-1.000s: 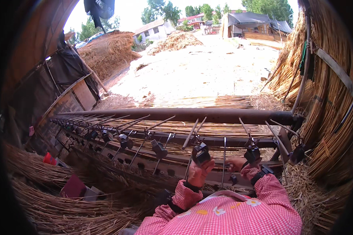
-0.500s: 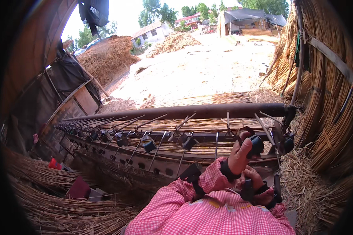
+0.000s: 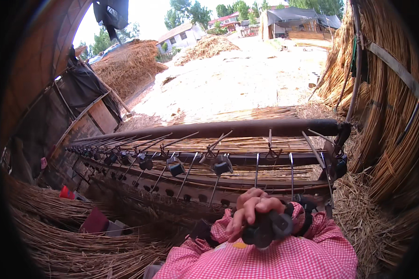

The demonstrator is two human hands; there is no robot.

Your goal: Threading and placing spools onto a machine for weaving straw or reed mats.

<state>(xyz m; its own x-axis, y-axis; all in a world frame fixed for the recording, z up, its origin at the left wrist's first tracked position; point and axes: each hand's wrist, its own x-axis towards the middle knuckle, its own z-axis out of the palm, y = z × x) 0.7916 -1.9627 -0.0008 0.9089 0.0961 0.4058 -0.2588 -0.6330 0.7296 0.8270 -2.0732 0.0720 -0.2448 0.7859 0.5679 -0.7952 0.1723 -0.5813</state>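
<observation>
My two hands overlap in front of my chest, fingers curled together. My right hand (image 3: 264,204) comes in from the right and closes over the top of dark, rounded spools (image 3: 266,229). My left hand (image 3: 236,224) lies against their left side with bent fingers; how much of the grip is its own is partly hidden. Just beyond, a long rack carries a thick metal pipe (image 3: 228,130). From its thin rods and the rail below hang several dark spools, among them one with dark green winding (image 3: 176,168) and another (image 3: 221,166).
Reed bundles (image 3: 386,153) stand at the right, with loose straw (image 3: 358,223) below them. Long reeds (image 3: 79,246) lie at the lower left, near a maroon block (image 3: 94,221) and a red object (image 3: 66,192). Straw heaps (image 3: 130,65) rise beyond the rack.
Both hands have come down and left, from the rack's right end to my chest. A dark spool beside my raised left hand has left that spot; dark spools now show under my joined hands.
</observation>
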